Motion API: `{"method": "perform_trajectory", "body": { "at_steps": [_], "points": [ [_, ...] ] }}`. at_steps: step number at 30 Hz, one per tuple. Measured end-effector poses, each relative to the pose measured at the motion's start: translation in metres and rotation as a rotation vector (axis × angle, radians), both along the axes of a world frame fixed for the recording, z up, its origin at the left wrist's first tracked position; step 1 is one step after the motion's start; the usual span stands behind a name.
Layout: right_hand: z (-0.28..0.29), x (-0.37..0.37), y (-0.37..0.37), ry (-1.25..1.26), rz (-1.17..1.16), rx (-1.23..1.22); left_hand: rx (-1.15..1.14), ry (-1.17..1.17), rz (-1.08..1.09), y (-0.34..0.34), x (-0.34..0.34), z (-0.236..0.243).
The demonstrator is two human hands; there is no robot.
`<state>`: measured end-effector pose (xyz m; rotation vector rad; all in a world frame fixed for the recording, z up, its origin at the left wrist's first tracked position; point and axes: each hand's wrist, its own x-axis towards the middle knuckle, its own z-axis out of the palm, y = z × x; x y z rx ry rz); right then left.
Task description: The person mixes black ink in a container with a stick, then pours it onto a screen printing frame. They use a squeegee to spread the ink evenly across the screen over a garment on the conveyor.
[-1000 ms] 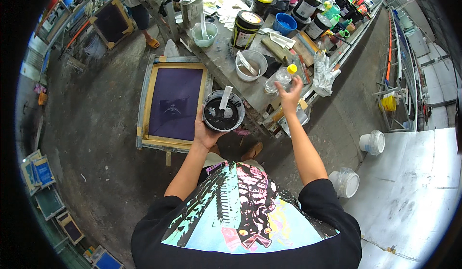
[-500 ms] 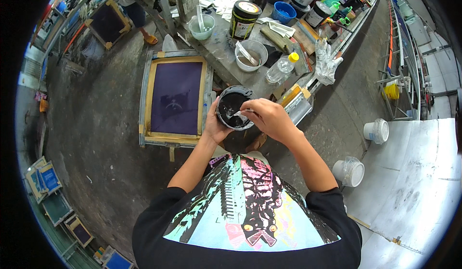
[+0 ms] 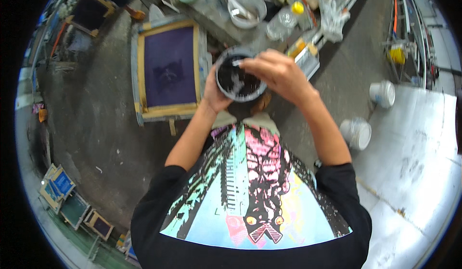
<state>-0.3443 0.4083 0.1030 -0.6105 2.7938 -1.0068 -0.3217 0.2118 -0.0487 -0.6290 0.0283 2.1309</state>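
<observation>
My left hand (image 3: 215,92) holds a round tub of black ink (image 3: 238,76) from its left side, up in front of my chest. My right hand (image 3: 276,72) is over the tub's right rim with fingers pinched on a pale stirring tool (image 3: 237,63) that dips into the ink. Left of the tub, a wooden-framed printing screen with purple mesh (image 3: 169,67) leans against the workbench (image 3: 226,26).
The workbench holds a pale bowl with a tool in it (image 3: 247,12), a clear bottle with a yellow cap (image 3: 285,21) and a crumpled plastic bag (image 3: 332,14). Two white buckets (image 3: 382,93) (image 3: 357,133) stand on the floor at right. Small framed screens (image 3: 62,187) lie at lower left.
My right hand came back from the bottle on the bench to the tub and now grips the stirring tool. The tub has been drawn closer to my chest.
</observation>
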Motion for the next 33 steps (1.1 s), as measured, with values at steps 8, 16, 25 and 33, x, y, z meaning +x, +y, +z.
{"method": "perform_trajectory", "body": {
  "at_steps": [8, 16, 25, 33],
  "points": [
    [0.021, -0.013, 0.013, 0.049, -0.075, 0.109, 0.026, 0.059, 0.095, -0.014, -0.032, 0.007],
    [0.020, 0.004, -0.007, -0.211, -0.340, -0.210, 0.133, -0.046, 0.090, 0.002, -0.023, 0.004],
    [0.013, -0.025, -0.004, -0.133, -0.355, -0.035, -0.017, -0.011, -0.022, -0.010, -0.024, 0.015],
    [0.031, -0.011, 0.031, -0.281, -0.706, -0.281, 0.319, 0.018, 0.058, -0.031, -0.055, 0.014]
  ]
}}
